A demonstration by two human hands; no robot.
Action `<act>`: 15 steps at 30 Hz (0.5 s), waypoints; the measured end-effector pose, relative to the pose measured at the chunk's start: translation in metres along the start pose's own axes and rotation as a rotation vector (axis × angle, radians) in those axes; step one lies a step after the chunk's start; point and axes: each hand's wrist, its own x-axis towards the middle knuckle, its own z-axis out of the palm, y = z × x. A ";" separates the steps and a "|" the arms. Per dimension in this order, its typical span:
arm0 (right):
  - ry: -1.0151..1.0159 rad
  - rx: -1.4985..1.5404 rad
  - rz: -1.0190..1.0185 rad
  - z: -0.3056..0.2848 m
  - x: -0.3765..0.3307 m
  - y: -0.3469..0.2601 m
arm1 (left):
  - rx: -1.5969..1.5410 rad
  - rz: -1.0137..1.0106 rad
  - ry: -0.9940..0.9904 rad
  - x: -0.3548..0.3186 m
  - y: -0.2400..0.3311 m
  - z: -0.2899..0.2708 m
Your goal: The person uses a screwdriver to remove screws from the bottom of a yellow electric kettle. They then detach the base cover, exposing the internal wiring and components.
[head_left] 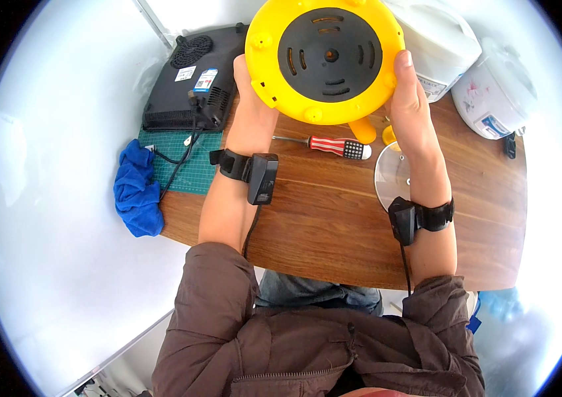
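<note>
Both of my hands hold up a round yellow electric pot (pixel 390 40), its underside facing me. A black vented disc (pixel 331 79) fills the middle of that underside. My left hand (pixel 252 89) grips the left side, its fingers mostly hidden behind the pot. On the right rim lies the thumb of my right hand (pixel 410 89), with the other fingers out of sight. The pot's yellow handle (pixel 363 130) points down toward the table. Below it lies a screwdriver (pixel 339 147) with a red-and-white striped handle. A clear round lid (pixel 388 177) rests partly behind my right forearm.
On the left, a black flat appliance (pixel 162 99) with a vent and cord sits partly on a green cutting mat (pixel 188 175). Beside it is a crumpled blue cloth (pixel 137 188). A white plastic container (pixel 449 43) and a white rounded appliance (pixel 499 89) stand at the back right.
</note>
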 end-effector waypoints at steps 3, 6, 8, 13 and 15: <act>-0.015 -0.014 0.015 -0.004 0.000 0.001 | -0.011 -0.005 -0.016 0.002 -0.003 -0.002; -0.023 0.003 -0.002 -0.003 0.001 0.000 | -0.019 -0.004 -0.030 0.003 -0.005 -0.004; -0.017 0.000 -0.007 -0.002 0.001 0.000 | -0.022 -0.007 -0.038 0.003 -0.006 -0.005; -0.004 -0.037 -0.024 -0.003 0.000 -0.001 | -0.036 -0.006 -0.055 0.004 -0.006 -0.006; 0.004 -0.027 -0.015 -0.003 -0.001 -0.004 | -0.042 -0.010 -0.059 0.005 -0.008 -0.006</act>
